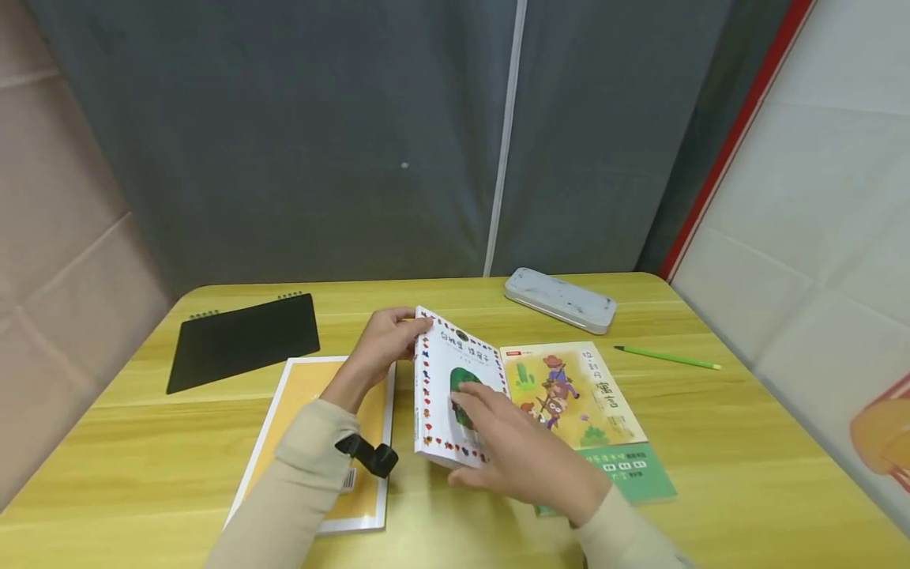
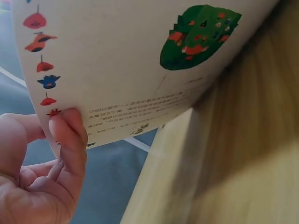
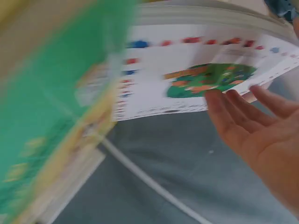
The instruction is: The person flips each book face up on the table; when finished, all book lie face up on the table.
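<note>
A white book [image 1: 441, 395] with a border of small coloured figures and a green picture on its cover stands tilted above the table's middle. My left hand [image 1: 387, 340] grips it by the upper left edge; in the left wrist view, the fingers [image 2: 70, 135] pinch the cover's margin. My right hand [image 1: 515, 446] is in front of the cover, fingers loosely extended by the green picture. The right wrist view has that hand [image 3: 261, 126] beside the cover; whether the fingertips touch it, I cannot tell. Just right of the white book lies a yellow and green illustrated book [image 1: 590, 395].
An orange book with white edges [image 1: 362, 506] lies under my left forearm. A black spiral notebook [image 1: 245, 340] is at the far left. At the back right sit a grey pencil case [image 1: 562, 300] and a green pencil [image 1: 668, 358]. A dark curtain [image 1: 320, 142] hangs behind the table.
</note>
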The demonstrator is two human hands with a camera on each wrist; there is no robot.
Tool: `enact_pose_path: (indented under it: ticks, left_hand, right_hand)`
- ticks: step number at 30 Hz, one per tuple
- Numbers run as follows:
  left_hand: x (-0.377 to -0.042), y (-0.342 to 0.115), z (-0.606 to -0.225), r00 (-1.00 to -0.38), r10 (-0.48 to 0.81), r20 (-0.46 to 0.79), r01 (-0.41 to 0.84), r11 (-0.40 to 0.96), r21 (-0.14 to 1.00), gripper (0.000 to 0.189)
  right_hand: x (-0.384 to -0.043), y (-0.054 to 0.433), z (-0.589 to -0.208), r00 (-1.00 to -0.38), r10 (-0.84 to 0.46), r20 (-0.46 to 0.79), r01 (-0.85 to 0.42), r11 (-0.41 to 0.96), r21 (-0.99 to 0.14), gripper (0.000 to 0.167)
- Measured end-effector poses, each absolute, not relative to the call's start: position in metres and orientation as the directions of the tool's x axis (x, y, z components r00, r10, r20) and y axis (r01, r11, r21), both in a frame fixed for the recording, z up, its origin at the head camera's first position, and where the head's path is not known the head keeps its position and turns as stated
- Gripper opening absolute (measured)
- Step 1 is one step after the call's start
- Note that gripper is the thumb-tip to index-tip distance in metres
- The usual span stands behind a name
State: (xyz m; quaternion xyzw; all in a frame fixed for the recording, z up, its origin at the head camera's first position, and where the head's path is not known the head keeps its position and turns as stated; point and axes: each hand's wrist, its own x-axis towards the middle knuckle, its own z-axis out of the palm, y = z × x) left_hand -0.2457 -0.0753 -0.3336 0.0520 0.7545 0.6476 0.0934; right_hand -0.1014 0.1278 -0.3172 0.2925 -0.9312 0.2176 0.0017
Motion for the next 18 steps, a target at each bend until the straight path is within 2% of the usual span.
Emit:
enact_pose_path:
  ticks: [8,12,18]
  left_hand:
    - [-0.244,-0.09,-0.349,-0.979,0.15,-0.139,-0.108,0.194,0.975,0.046]
    - [-0.243,-0.096,-0.357,-0.978,0.142,-0.156,-0.119,0.237,0.964,0.045]
    - [-0.241,-0.102,-0.366,-0.978,0.132,-0.161,-0.106,0.348,0.931,0.038]
  right_hand:
    - [-0.107,0.162,-0.337,-0.895,-0.424,-0.135,-0.342,0.849,-0.403,0.095]
    - [-0.109,0.169,-0.342,-0.899,-0.395,-0.19,-0.3,0.87,-0.392,0.093]
    - [-0.11,0.171,-0.346,-0.907,-0.368,-0.203,-0.278,0.887,-0.368,0.083]
